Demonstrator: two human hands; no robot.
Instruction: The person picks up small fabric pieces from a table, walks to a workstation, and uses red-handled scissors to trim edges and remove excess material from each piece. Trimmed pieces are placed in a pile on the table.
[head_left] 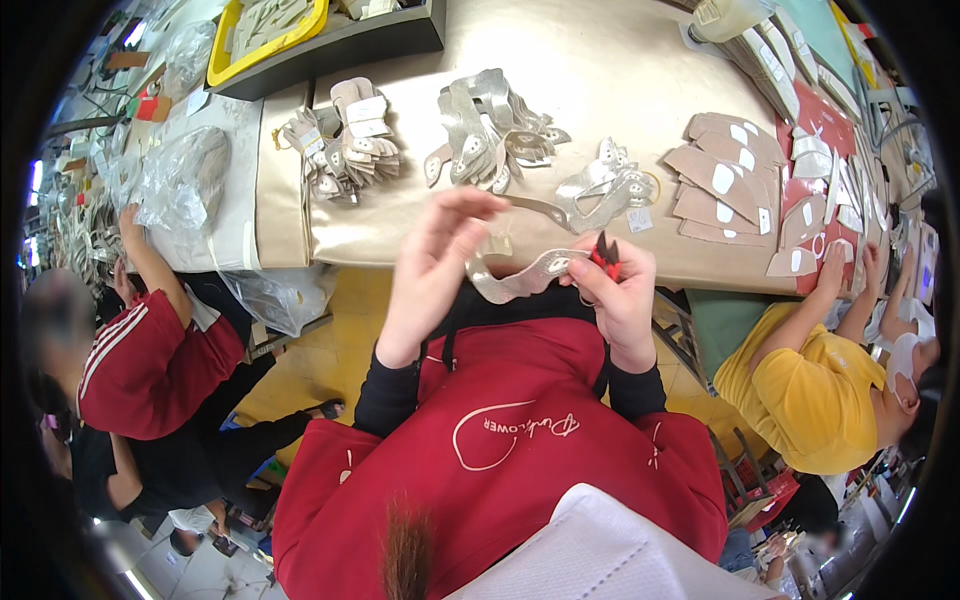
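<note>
A curved silvery strip (517, 283) with a small holed end hangs in front of me, pinched between thumb and fingers of my right hand (622, 292). The same hand holds small red-handled snips (605, 257), their dark tip upward. My left hand (436, 268) is raised beside the strip's other end, slightly blurred, thumb and fingers apart; I see no grip on the strip. Just beyond its fingertips is a narrow dark-edged strip (541, 208). Behind lie a pile of silvery strips (490, 125), a smaller group (610, 188) and a stack of beige pieces (355, 140).
A gold-toned table covering (590, 70) spreads ahead. A yellow tray (222, 62) sits in a dark box (380, 45) at far left. Tan panels (725, 180) lie to the right. A person in yellow (815, 390) works at right, another in red (160, 360) at left.
</note>
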